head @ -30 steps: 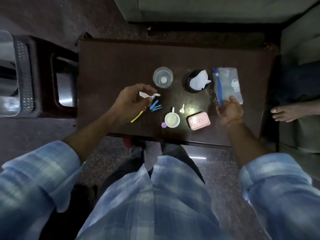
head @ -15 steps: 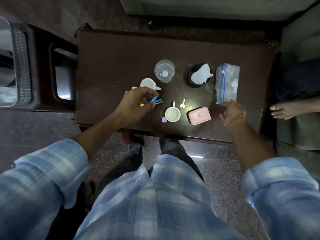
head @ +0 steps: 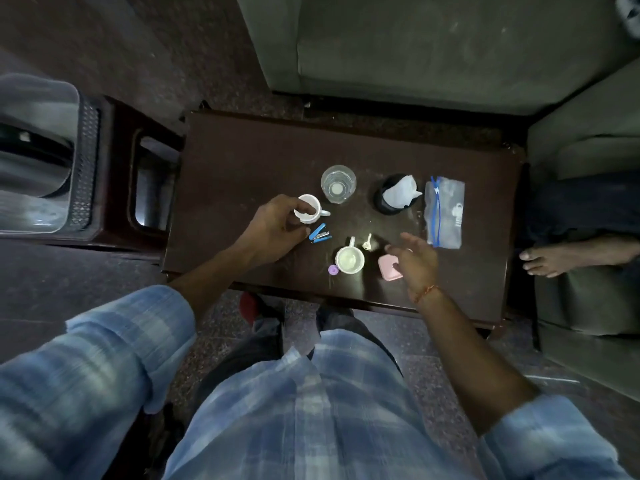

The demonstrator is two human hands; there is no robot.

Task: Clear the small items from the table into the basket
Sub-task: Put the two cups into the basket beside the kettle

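On the dark wooden table (head: 242,157) my left hand (head: 273,226) curls its fingers round a small white cup (head: 309,209) lying on its side. A blue stapler (head: 320,233) lies just right of that hand. My right hand (head: 415,259) hovers with fingers spread over a pink case (head: 387,268), partly hiding it. Between the hands stand a white mug (head: 349,260), a purple cap (head: 333,269) and a tiny white spoon (head: 367,242). The grey plastic basket (head: 86,168) sits far left, off the table.
A clear glass (head: 338,183), a black holder with tissue (head: 398,195) and a zip pouch (head: 446,211) stand along the table's back right. A sofa (head: 415,46) lies beyond. Another person's bare foot (head: 554,258) is at the right.
My left hand moved up from the stapler to the small white cup and took hold of it. My right hand left the pouch and swung left over the pink case.
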